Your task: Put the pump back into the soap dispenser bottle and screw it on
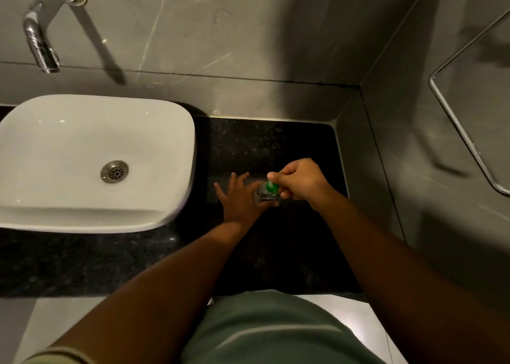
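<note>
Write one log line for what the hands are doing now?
step: fitting pump | left hand: steadies bottle on counter | right hand: pinches green pump atop bottle | screwed on: cannot tell

Bathroom. Evidence: white countertop basin [93,159] with metal drain [114,171]; chrome wall-mounted tap [45,32] above it; dark speckled stone counter [265,143]; grey marble-look wall tiles [220,32]; frameless mirror edge [469,110] on the right wall.

Clear bottle [262,195] upright on counter — green pump [271,187] atop.
</note>
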`<state>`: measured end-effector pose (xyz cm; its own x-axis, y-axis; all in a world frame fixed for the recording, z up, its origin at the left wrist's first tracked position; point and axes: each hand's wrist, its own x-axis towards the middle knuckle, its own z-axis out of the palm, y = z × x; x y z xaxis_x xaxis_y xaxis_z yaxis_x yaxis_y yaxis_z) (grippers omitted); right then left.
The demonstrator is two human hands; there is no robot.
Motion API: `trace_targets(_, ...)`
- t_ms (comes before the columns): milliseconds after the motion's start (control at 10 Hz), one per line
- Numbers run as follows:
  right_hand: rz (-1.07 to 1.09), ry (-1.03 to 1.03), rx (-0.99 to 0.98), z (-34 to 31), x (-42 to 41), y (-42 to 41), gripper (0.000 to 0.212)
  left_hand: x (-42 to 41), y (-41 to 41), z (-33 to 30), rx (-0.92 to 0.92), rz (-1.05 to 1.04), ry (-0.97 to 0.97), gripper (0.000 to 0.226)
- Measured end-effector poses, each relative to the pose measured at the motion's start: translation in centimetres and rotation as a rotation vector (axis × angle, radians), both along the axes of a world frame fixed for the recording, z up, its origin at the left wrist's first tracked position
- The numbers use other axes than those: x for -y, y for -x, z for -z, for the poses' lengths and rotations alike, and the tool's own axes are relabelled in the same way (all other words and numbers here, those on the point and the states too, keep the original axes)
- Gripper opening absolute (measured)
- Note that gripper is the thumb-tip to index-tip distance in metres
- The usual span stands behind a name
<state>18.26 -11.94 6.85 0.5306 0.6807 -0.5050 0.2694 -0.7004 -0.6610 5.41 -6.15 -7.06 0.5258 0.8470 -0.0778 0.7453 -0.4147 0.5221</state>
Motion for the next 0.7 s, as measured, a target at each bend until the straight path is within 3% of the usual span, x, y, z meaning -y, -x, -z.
trace_targets(300, 0.002, -0.060, -0.105, 0.9, 0.9, -0.4, 0.039, 0.3, 0.0, 0.3, -0.028, -0.012, -0.035, 0.076)
trace_targets(400, 0.035, -0.053, -0.169, 1.5, 1.7, -1.1, 0.052, 0.3, 0.2, 0.7, -0.036, 0.000, -0.019, 0.079)
trace_targets(500, 0.104, -0.034, -0.149, 3.1, 2.8, -2.3, 0.056, -0.1, 0.8, 0.9, -0.132, 0.037, 0.057, 0.094)
trace_targets(600, 0.122, -0.072, -0.077, 5.2, 4.6, -3.0, 0.049, -0.2, 2.6, 1.2, -0.189, 0.012, 0.147, 0.093)
trace_targets(700, 0.004, -0.098, 0.113, 7.1, 6.2, -3.1, 0.045, -0.2, 4.2, 0.1, -0.174, -0.025, 0.173, 0.067)
